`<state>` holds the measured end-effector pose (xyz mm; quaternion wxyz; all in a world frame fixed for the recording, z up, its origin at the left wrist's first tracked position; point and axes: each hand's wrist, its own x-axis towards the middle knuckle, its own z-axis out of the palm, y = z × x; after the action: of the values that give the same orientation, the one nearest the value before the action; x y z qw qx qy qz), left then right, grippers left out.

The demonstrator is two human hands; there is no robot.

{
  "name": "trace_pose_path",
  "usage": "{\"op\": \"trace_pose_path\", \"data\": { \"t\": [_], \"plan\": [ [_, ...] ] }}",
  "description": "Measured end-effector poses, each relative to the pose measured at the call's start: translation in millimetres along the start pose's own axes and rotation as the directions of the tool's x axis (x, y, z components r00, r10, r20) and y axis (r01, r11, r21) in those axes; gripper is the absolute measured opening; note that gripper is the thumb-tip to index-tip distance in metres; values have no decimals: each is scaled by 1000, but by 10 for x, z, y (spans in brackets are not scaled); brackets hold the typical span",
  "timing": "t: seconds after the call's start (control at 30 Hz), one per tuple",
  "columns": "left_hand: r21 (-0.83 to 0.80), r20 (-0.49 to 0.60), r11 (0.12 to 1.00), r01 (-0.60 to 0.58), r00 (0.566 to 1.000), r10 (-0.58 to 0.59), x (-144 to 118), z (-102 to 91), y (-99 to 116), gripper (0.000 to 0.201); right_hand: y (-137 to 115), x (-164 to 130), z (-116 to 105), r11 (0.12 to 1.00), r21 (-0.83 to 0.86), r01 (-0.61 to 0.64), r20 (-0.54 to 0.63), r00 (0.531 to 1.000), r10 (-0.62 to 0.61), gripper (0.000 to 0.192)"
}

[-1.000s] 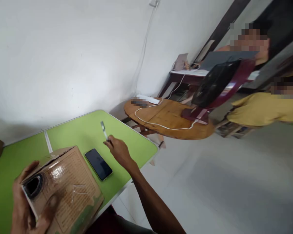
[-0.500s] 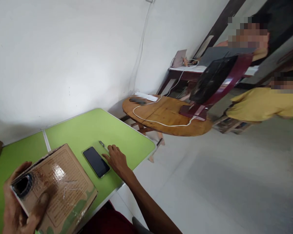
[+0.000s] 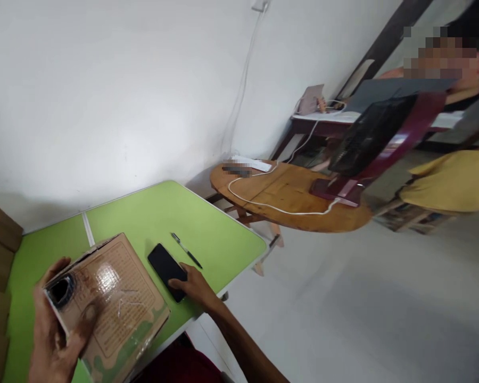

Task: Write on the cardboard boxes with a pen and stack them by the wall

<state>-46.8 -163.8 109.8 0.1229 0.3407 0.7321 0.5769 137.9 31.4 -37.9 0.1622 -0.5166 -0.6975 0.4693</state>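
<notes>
On the green table [image 3: 207,223] in front of me, my right hand [image 3: 193,286] rests on the near end of the black phone [image 3: 166,264], fingers curled over its lower edge and thumb at its side; the grip looks loosely closed on the phone's end, though I cannot tell whether it is pinched firmly or only touched. My left hand [image 3: 54,340] holds the cardboard box [image 3: 107,306] by its near corner, thumb on the glossy taped top, fingers wrapped under the end where a round dark hole [image 3: 61,289] is cut; that grip is closed tight on the box, which sits tilted with its far side on the table. I judge the step in hand to be taking up the phone while the box is steadied. The next move, as I read it, calls for sliding fingertips under the thin slab, since it lies flat on the table with little to catch, and for keeping the box from tipping off the table edge. The phone is a dark, glossy rectangle, screen up and unlit, lying at an angle just beside the box's right edge. The slim pen [image 3: 187,250] lies just beyond it, apart from my fingers. The box is brown, printed on top, shiny with tape, with green patches on its near side
</notes>
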Motion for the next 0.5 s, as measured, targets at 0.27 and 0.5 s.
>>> {"op": "trace_pose_path", "data": {
  "t": [0.27,0.5],
  "plan": [
    [26,64,988,-149,987,147,116,-138,-456,82,-252,-763,-459,460,888,-15,102,981,-163,55],
    [6,44,982,-187,981,187,132,-129,-577,83,-1063,-1094,-131,326,923,-202,368,711,-600,73]
  ]
}}
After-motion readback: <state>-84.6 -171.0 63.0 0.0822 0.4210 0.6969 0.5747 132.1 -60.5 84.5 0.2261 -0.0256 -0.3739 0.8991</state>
